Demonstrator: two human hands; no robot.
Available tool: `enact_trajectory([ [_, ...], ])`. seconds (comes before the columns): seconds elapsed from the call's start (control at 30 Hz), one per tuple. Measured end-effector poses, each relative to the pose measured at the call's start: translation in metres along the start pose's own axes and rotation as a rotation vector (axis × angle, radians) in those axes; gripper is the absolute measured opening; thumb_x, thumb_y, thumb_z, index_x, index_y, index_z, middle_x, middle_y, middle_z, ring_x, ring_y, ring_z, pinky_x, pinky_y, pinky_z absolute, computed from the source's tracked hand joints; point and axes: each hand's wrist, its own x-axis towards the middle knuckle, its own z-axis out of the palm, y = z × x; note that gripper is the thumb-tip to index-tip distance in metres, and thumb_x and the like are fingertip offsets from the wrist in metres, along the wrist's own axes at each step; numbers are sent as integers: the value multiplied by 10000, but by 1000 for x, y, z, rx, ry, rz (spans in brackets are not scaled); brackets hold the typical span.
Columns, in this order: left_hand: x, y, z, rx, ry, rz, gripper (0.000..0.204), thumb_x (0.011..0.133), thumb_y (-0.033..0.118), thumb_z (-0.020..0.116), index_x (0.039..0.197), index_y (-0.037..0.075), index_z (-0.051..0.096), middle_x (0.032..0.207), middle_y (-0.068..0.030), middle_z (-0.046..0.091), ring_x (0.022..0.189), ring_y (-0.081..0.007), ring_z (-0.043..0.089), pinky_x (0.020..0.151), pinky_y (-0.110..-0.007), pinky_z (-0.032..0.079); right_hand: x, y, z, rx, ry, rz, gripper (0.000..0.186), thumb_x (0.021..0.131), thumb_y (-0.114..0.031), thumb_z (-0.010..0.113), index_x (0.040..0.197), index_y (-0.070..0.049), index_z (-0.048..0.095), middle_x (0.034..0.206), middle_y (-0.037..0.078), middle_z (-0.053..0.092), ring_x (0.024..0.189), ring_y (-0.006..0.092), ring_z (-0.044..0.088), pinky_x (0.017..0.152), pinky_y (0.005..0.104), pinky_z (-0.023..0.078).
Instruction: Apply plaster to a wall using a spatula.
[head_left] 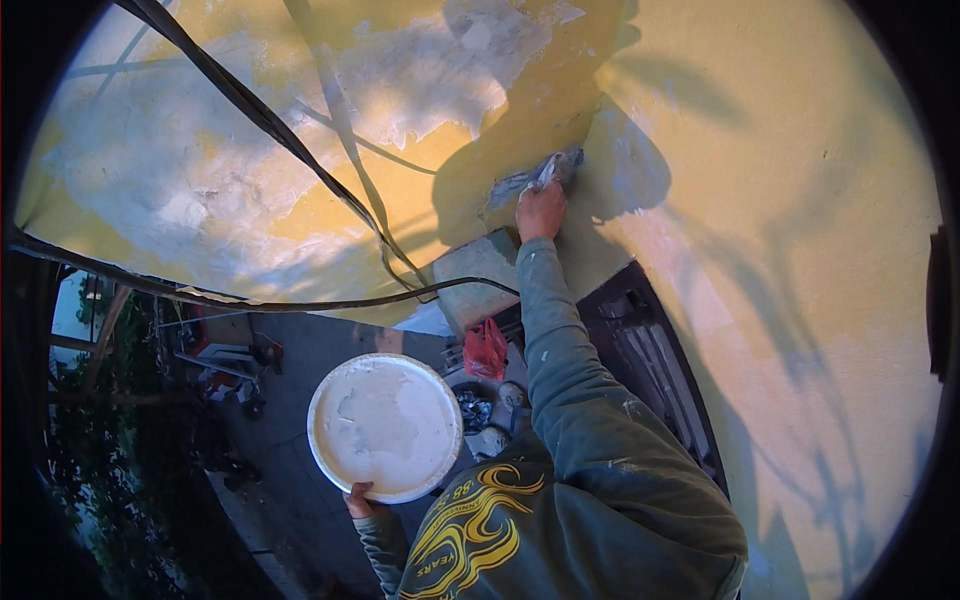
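My right arm stretches up to the yellow wall [800, 130]. My right hand [541, 211] is closed on a putty knife [562, 167], whose blade lies against the wall on a grey, smeared patch. Its handle is mostly hidden by my fingers. Lower left, a round white lid-like tray [315, 450] is held level by my left hand [360, 500]. The fingers grip its near edge, partly under the rim. Pale putty [385, 415] is spread over the tray's inside. Both sleeves are dark green, with white smudges on the right one.
Dark cables [240, 95] cross the wall on the left. Broad white patches [150, 150] cover part of it. Below my right arm are a grey ledge [480, 275] and a dark slatted frame [650, 350]. A red plastic bag [486, 350] hangs near the tray. Plants [110, 470] stand far left.
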Motion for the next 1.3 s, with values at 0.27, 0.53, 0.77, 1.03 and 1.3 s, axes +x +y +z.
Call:
enact_trajectory([
  [0.27, 19, -5, -4, -73, -63, -26, 419, 638, 165, 562, 1015, -17, 560, 946, -111, 592, 876, -264, 575, 814, -376, 477, -55, -11, -44, 86, -310, -63, 459, 826, -103, 518, 1272, -6, 475, 1030, 282, 605, 993, 445, 562, 865, 462, 447],
  [0.53, 31, 5, 15, -99, -72, -81, 479, 600, 109, 537, 1060, -24, 550, 970, -107, 596, 901, -267, 578, 825, -368, 475, 7, 44, 1, 345, -6, 130, 364, 841, -79, 526, 1171, 74, 530, 1131, 255, 592, 1064, 375, 567, 915, 393, 434],
  [0.77, 35, 5, 12, -82, -102, -126, 469, 599, 112, 542, 1051, -14, 553, 979, -100, 596, 915, -264, 574, 828, -371, 473, -50, 5, -30, 287, -199, 4, 331, 849, -57, 516, 1165, 37, 548, 1100, 223, 619, 1028, 322, 597, 895, 361, 439],
  [1.03, 33, 6, 8, -59, -119, -117, 497, 604, 150, 548, 1069, -26, 554, 1036, -128, 598, 968, -292, 559, 895, -407, 448, 6, 68, 2, 350, 90, 148, 329, 852, -69, 506, 1163, 26, 561, 1044, 239, 623, 1000, 368, 589, 875, 395, 440],
  [1.3, 25, 3, -4, -107, -63, -111, 444, 603, 123, 535, 1024, -17, 555, 979, -113, 590, 928, -271, 562, 850, -390, 463, -41, 30, -21, 507, -161, -50, 330, 860, -63, 480, 1171, -3, 572, 1062, 242, 626, 1027, 375, 592, 886, 414, 444],
])
